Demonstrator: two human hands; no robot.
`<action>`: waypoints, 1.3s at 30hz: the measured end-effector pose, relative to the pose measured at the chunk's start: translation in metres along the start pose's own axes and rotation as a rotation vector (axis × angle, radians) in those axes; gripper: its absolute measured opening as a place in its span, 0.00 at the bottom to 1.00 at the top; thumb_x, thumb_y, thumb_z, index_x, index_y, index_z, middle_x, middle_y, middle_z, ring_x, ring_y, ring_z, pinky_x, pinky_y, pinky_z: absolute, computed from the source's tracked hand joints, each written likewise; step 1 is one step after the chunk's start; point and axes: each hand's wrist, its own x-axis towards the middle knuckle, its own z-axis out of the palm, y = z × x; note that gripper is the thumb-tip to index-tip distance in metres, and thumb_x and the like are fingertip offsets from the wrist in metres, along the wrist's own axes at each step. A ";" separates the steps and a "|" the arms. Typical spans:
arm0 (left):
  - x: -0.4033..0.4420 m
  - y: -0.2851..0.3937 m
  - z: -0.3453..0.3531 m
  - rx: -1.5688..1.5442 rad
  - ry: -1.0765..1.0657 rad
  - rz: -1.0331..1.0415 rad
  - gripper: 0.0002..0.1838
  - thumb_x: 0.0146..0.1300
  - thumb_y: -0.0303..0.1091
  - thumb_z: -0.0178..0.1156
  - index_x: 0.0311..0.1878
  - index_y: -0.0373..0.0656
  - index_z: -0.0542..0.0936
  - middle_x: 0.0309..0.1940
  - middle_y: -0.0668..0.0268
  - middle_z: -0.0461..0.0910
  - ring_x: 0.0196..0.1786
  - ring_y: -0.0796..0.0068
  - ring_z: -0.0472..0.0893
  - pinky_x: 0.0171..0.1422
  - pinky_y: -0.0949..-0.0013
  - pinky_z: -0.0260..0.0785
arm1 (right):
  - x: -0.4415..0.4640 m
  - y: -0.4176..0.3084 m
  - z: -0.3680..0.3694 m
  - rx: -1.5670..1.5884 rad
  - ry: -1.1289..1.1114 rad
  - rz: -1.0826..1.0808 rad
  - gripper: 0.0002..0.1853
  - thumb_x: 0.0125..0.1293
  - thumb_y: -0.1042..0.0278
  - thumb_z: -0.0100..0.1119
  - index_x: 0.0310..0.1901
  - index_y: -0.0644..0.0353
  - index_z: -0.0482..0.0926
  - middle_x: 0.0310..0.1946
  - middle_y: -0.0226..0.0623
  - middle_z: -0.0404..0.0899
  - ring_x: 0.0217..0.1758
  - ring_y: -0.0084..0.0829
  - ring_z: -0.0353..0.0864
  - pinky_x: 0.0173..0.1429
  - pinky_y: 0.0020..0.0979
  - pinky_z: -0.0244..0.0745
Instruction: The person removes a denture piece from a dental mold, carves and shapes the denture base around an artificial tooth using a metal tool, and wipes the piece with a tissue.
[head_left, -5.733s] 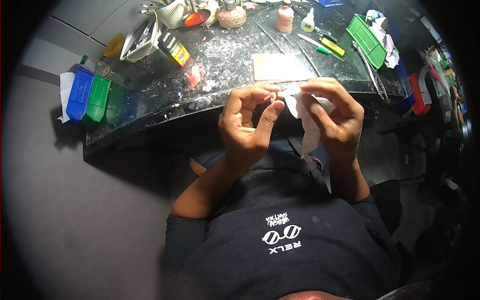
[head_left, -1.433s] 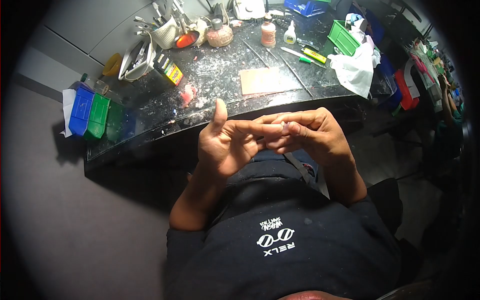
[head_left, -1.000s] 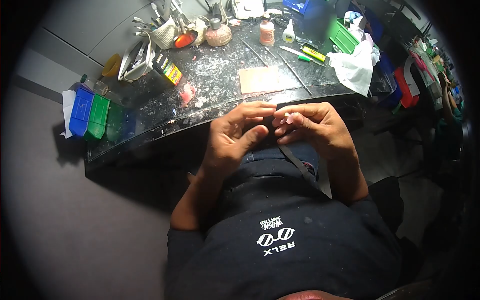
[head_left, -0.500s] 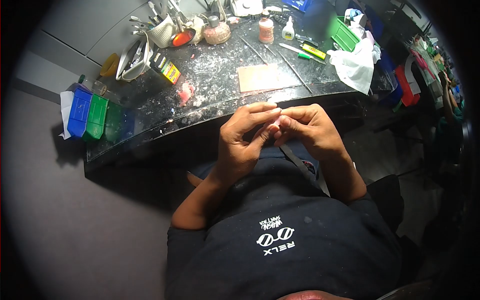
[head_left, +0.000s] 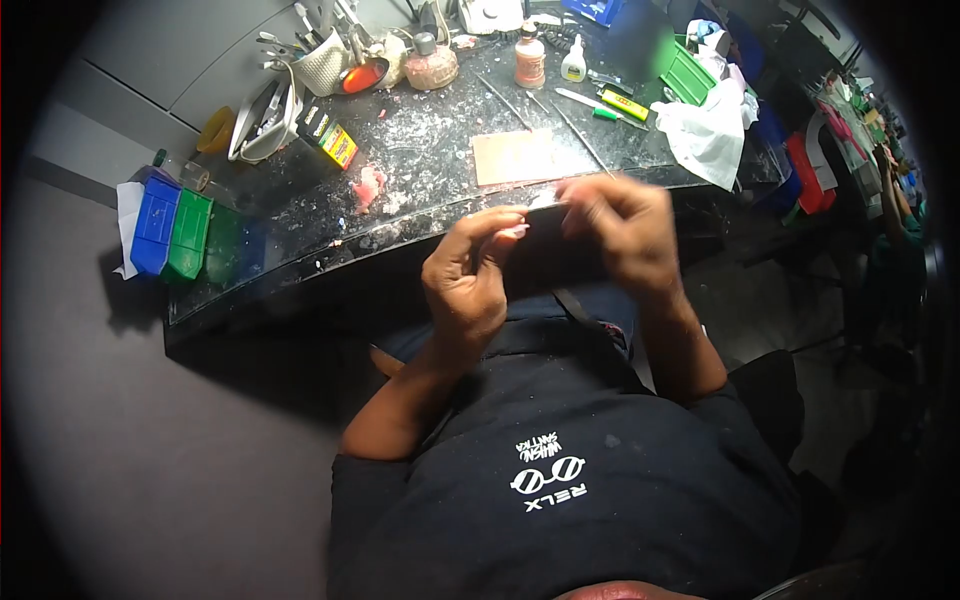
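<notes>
My left hand (head_left: 465, 278) is closed in front of the bench edge, thumb and fingertips pinching a small pinkish-white piece (head_left: 517, 231). What kind of piece it is, I cannot make out. Apart from it, to the right, my right hand (head_left: 630, 232) is raised at the bench edge. Motion smears its fingers, so whether they hold anything does not show. Just beyond the hands lies a flat pink sheet (head_left: 512, 158) on the black bench. Thin metal tools (head_left: 575, 132) rest behind and beside that sheet.
Pink scraps (head_left: 368, 188) and white dust litter the bench (head_left: 430, 165). Along the back stand a tool holder (head_left: 322, 68), a round jar (head_left: 431, 65), a pink bottle (head_left: 530, 60) and a white dropper bottle (head_left: 573, 62). A white cloth (head_left: 705, 135) hangs at the right; blue-green bins (head_left: 172, 228) sit left.
My hands were together at the small piece and have come apart. The right hand has moved up and right; the left has shifted slightly left, keeping the piece.
</notes>
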 end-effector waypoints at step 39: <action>0.007 0.034 0.000 -0.232 0.058 -0.170 0.12 0.72 0.20 0.58 0.56 0.28 0.75 0.47 0.47 0.83 0.45 0.61 0.87 0.55 0.62 0.81 | 0.004 -0.022 -0.017 0.425 -0.083 -0.076 0.08 0.77 0.72 0.53 0.50 0.68 0.73 0.29 0.35 0.77 0.25 0.23 0.75 0.32 0.24 0.71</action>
